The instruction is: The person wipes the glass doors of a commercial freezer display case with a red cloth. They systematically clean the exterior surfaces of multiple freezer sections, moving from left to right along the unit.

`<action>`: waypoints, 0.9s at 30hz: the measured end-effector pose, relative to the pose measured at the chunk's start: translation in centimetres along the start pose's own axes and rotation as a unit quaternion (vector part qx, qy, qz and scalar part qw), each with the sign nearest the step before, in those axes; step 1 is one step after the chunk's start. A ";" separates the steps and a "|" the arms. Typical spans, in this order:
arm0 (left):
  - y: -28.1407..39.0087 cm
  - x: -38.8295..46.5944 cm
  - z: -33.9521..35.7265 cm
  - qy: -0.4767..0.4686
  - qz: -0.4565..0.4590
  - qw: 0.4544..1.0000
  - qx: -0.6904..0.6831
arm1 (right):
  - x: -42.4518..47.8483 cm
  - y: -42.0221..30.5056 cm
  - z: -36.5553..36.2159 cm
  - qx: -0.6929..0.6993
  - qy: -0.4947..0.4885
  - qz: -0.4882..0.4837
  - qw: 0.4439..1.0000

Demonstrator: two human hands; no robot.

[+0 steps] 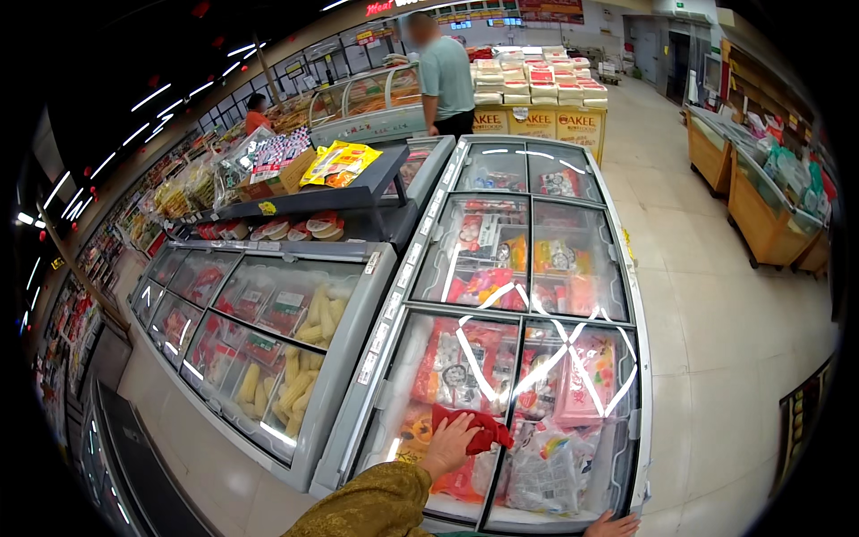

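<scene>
My left hand [448, 442], below a mustard-brown sleeve, presses a bunched red cloth [484, 433] onto the sliding glass lid [500, 376] of a chest freezer. Beneath the glass around the cloth lie frozen food packets: a red-and-white bag [453, 362], an orange bag [415, 429], a pink box [585, 382] and a clear-and-white plastic bag [547, 463]. Only part of my right hand [612, 525] shows at the bottom edge of the view. It rests at the freezer's near right corner, fingers somewhat spread, and I see nothing in it.
A second chest freezer [305, 443] with corn and packed meat stands close on the left. Above it a dark shelf [362, 181] carries packets. A person [446, 77] stands beyond the freezers, near stacked white packages [515, 87]. Wooden bins [765, 194] line the right side of the tiled floor [698, 315].
</scene>
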State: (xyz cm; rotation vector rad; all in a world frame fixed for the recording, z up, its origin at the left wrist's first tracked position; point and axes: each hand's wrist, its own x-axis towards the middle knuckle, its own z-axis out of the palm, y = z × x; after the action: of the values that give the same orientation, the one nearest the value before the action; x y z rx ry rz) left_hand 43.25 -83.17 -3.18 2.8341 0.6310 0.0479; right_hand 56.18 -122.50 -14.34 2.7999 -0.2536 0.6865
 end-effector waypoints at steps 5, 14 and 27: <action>-0.4 -0.5 0.1 0.021 0.006 1.000 -0.010 | 0.0 0.8 -1.1 0.009 0.045 -0.048 0.998; -0.1 0.2 0.5 -0.018 -0.025 1.000 -0.005 | 3.2 -0.4 -4.8 0.059 -0.327 0.108 0.937; 14.8 0.3 6.7 0.016 -0.084 0.970 -0.229 | 6.1 0.1 -8.3 0.177 -0.399 0.102 0.894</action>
State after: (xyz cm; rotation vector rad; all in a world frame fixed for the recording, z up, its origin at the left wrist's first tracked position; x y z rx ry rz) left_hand 50.16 -97.51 -6.16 2.3331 0.7542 0.1856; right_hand 57.91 -120.97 -4.31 3.2836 -0.6246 -0.4922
